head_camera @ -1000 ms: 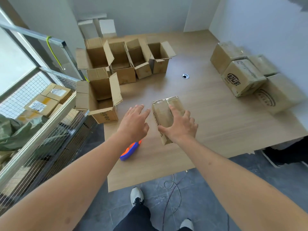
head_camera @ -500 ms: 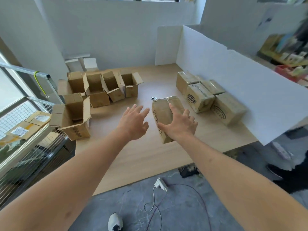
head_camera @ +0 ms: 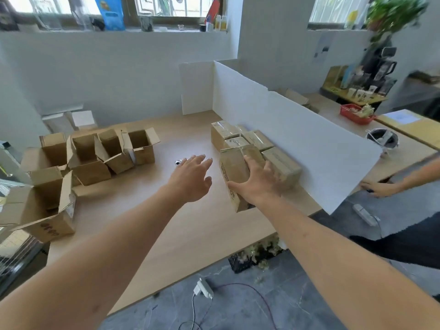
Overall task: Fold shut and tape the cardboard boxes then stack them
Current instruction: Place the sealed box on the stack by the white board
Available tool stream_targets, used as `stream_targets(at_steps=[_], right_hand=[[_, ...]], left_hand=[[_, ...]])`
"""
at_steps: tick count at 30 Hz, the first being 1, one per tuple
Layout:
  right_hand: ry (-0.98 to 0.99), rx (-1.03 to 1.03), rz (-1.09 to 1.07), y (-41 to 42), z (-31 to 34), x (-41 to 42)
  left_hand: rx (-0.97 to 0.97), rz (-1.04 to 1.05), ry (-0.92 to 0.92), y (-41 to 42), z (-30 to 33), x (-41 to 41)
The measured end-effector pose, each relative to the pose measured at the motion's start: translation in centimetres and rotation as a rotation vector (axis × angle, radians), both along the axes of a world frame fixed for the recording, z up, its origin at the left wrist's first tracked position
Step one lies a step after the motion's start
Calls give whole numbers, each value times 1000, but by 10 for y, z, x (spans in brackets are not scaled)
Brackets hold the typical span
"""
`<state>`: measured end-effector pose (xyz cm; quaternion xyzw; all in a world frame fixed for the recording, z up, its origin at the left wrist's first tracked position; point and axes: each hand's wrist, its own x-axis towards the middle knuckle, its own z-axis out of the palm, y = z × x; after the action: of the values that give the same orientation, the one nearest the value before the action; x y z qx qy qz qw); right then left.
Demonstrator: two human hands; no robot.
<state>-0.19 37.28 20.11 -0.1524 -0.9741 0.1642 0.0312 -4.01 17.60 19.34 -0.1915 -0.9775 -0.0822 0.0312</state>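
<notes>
From the head camera, a taped box (head_camera: 234, 177) is gripped by the right hand (head_camera: 260, 184) — fingers over its top, thumb along the near side — above the table (head_camera: 147, 217), right in front of the sealed boxes (head_camera: 259, 148) by the white divider (head_camera: 285, 139). The left hand (head_camera: 191, 178) hovers just left of it, fingers spread, holding nothing. Open boxes (head_camera: 95, 158) cluster at the table's far left.
</notes>
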Motion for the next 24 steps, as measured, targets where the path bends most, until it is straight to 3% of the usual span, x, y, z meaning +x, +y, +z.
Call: stream_targets(at_steps=[12,24], right_hand=[[-88,37,-86,82,-35,-106],[-240,-91,30,170,-96,-213]], left_hand=[[23,-81,-72,83,-38,-128],[19,66,-124,167,-77,-206]])
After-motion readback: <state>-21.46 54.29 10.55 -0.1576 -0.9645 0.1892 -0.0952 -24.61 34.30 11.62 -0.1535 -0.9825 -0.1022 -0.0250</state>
